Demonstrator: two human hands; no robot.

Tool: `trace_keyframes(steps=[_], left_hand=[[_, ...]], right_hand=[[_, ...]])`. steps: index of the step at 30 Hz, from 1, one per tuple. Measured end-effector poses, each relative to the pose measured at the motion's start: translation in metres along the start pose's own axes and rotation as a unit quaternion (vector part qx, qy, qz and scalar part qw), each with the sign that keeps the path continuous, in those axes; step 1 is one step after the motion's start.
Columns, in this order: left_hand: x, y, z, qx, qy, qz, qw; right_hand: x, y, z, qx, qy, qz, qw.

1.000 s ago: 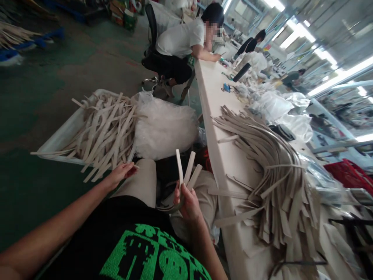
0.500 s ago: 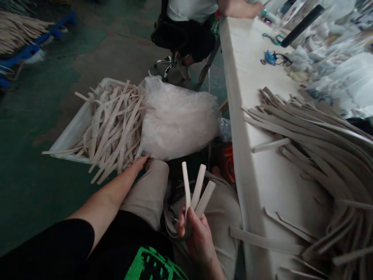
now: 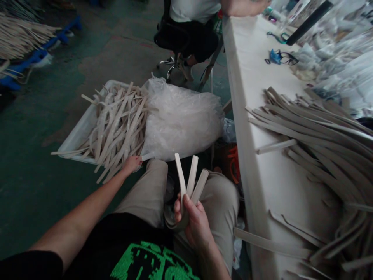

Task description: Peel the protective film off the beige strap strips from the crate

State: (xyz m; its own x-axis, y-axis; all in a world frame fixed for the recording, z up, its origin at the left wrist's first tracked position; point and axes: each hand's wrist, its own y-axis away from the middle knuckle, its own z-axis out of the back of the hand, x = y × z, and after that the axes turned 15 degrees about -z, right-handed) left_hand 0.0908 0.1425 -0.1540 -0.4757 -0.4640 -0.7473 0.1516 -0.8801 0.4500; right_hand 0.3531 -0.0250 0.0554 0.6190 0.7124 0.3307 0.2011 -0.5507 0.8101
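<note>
Three flat beige strips (image 3: 191,177) fan upward from my right hand (image 3: 194,217), which is closed round their lower parts above my lap. My left hand (image 3: 132,164) reaches out to the left of my knee, its fingers closed on a pulled-out corner of a large clear plastic bag (image 3: 183,116). The bag looks full of pale, soft-looking contents that I cannot make out. Close beside that hand, a heap of long beige strips (image 3: 116,120) overflows a white tub (image 3: 77,134).
To my right, a white-covered table (image 3: 247,70) bears a long pile of strips (image 3: 314,132), scissors (image 3: 276,37), a blue item (image 3: 274,56) and plastic bags (image 3: 349,77). Another person (image 3: 192,23) sits at its far end. A blue pallet (image 3: 37,54) with more strips stands far left.
My left hand has shifted left and back, drawing the bag's corner out toward the tub. My right hand, still gripping the three strips, has moved slightly left and up in view.
</note>
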Motion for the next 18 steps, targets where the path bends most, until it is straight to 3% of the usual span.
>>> trace_keyframes(steps=[3,6,10,14,18], left_hand=[[-0.009,0.02,0.033,-0.034,-0.011,-0.038,0.999],[-0.024,0.043,0.051,-0.057,0.02,-0.071,0.996],[-0.049,0.084,0.067,-0.063,0.192,-0.124,0.971],[-0.073,0.126,0.088,-0.059,0.339,-0.125,0.931],[-0.083,0.156,0.108,-0.065,0.321,-0.181,0.927]], right_hand=[[0.007,-0.011,-0.009,0.01,0.0,0.009,1.0],[0.015,-0.023,-0.014,0.032,-0.002,0.014,0.999],[0.027,-0.034,-0.022,0.048,-0.02,0.005,0.999],[0.034,-0.038,-0.033,0.085,-0.006,0.005,0.996],[0.025,-0.046,-0.047,0.125,0.044,-0.082,0.988]])
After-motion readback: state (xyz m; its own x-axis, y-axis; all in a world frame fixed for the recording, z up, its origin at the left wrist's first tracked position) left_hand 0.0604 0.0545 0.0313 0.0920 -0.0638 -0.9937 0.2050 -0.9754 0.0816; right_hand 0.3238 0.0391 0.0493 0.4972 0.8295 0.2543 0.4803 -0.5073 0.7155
